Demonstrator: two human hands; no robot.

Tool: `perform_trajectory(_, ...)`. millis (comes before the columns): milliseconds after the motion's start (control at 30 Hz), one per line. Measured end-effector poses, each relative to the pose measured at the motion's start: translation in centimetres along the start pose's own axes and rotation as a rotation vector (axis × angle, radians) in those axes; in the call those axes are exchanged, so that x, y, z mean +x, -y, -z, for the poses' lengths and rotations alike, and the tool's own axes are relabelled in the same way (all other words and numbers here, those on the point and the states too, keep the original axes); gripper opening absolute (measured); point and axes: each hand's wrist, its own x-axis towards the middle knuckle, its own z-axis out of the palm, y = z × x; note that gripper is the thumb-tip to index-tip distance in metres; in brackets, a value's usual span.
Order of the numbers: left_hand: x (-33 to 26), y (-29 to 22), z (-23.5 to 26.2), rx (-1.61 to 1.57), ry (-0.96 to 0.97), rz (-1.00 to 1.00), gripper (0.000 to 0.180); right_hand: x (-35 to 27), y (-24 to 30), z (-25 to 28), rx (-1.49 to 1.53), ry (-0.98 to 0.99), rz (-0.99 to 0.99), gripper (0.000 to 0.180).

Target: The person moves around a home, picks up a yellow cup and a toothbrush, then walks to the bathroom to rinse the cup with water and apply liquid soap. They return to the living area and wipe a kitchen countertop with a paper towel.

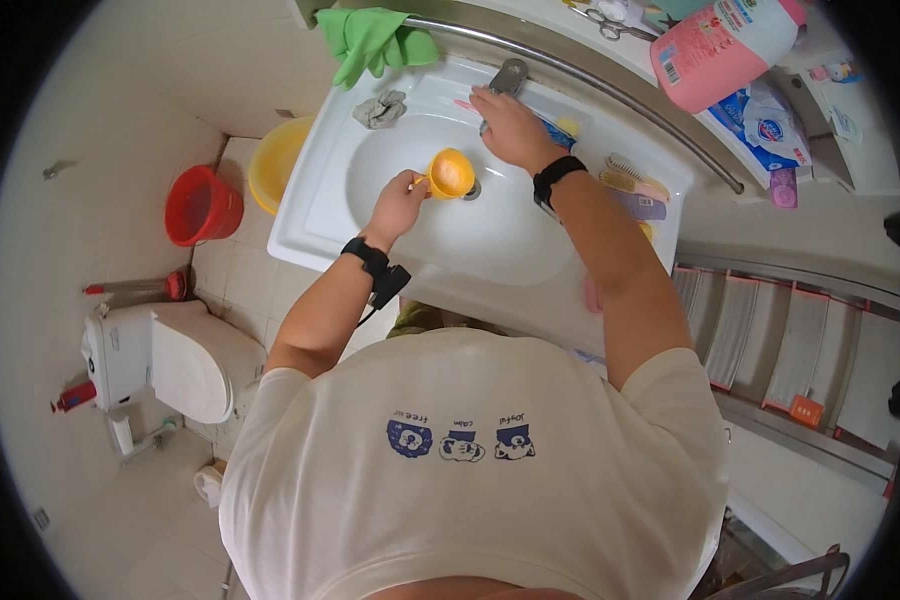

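Note:
My left hand [400,204] grips the handle of a small yellow cup [462,158], held over the white sink basin [385,170] near its drain [473,190]. The cup's inside looks pale and may hold water. Reaching across the back of the basin, my right hand [515,132] lies over the metal faucet [509,76] with its fingers stretched out. It covers part of the spout. A crumpled grey cloth [380,110] sits on the sink's back left corner.
Green rubber gloves [375,42] drape over a metal rail [570,72]. Brushes [630,180] lie on the sink's right rim. A pink bottle [715,55] and scissors [610,24] occupy the shelf. Left stand a yellow basin [270,165], a red bucket [202,205] and a toilet [190,365]; right, a ladder [795,345].

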Motion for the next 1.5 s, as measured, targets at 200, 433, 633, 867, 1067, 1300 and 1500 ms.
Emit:
perform_trajectory(200,5.6,1.7,-1.4,-0.039,0.175,0.044,0.023,2.0,-0.8,2.3,0.053,-0.203,-0.132,0.041)
perform_trajectory(433,8.0,2.7,-2.7,-0.009,0.246,0.049,0.023,-5.1,1.3,-1.7,0.280,-0.073,-0.638,0.019)
perform_trajectory(633,8.3,3.7,-1.8,0.008,0.236,0.071,0.024,-5.6,0.4,-7.2,0.322,-0.002,-0.670,0.022)
perform_trajectory(867,8.2,4.9,-1.3,0.039,0.243,0.086,0.023,-4.1,-0.2,-9.8,0.360,0.052,-0.749,0.037)
perform_trajectory(1067,8.1,5.0,-2.7,0.005,0.280,0.109,0.023,-4.1,-0.8,-10.1,0.397,-0.031,-0.867,0.029)
perform_trajectory(1300,7.8,6.2,-2.3,-0.080,0.265,0.149,0.023,-3.9,-1.6,-11.8,0.681,-0.014,-0.898,0.019)
perform_trajectory(1500,7.3,6.5,-2.1,-0.046,0.203,0.085,0.024,-3.6,-0.9,-11.8,0.655,0.001,-0.938,0.028)
